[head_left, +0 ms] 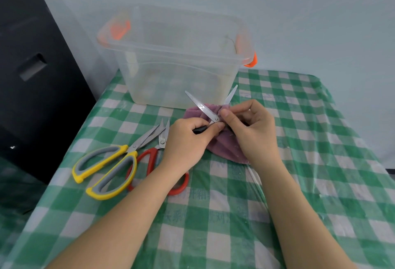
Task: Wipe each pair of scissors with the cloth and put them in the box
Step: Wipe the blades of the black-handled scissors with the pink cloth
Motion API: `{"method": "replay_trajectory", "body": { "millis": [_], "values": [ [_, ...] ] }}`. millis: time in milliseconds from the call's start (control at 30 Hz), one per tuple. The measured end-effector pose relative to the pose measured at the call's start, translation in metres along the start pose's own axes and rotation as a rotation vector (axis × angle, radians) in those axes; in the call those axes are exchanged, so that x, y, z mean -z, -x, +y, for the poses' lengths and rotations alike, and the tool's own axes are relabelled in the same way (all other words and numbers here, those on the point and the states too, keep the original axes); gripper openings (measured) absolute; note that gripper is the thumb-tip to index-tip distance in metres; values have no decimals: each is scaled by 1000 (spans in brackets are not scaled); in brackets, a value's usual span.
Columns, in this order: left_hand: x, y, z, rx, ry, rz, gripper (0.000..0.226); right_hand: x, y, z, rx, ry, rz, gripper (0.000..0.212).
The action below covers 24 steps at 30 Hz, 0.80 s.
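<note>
My left hand [188,140] grips the black handle of a small pair of scissors [203,107] whose two blades stand spread apart. My right hand [252,127] pinches a purple cloth [222,145] against the right blade near the pivot. A yellow-and-grey pair of scissors [106,168] lies on the table to the left, and a red-handled pair [149,162] lies partly under my left forearm. The clear plastic box [177,55] with orange latches stands open behind the hands.
The table wears a green-and-white checked cover [299,183] under clear film. A black chair back [32,76] stands at the left beyond the table edge. A pale wall rises behind the box.
</note>
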<state>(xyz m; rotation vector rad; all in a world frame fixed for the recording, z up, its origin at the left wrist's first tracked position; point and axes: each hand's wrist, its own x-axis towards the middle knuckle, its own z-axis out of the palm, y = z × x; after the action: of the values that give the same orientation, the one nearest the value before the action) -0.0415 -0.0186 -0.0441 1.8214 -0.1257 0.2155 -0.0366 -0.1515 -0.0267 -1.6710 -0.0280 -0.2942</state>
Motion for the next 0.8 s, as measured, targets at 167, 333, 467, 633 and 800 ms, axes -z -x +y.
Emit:
{"method": "replay_trajectory", "body": {
  "millis": [167,333,467,633,800],
  "values": [
    [-1,0,-3,-35,-37,3,14,-4,0,1,-19,18,75,19],
    [-1,0,-2,-8,-26,-6,17,-3,-1,2,-19,29,82,20],
    [0,-1,0,14,8,-2,19,1,0,-2,-11,-19,-7,18],
    [-1,-1,-3,-25,-22,-2,16,-1,-1,1,16,30,10,17],
    [-2,-1,-5,-32,-59,2,16,-5,-1,2,-29,-9,86,21]
  ]
}}
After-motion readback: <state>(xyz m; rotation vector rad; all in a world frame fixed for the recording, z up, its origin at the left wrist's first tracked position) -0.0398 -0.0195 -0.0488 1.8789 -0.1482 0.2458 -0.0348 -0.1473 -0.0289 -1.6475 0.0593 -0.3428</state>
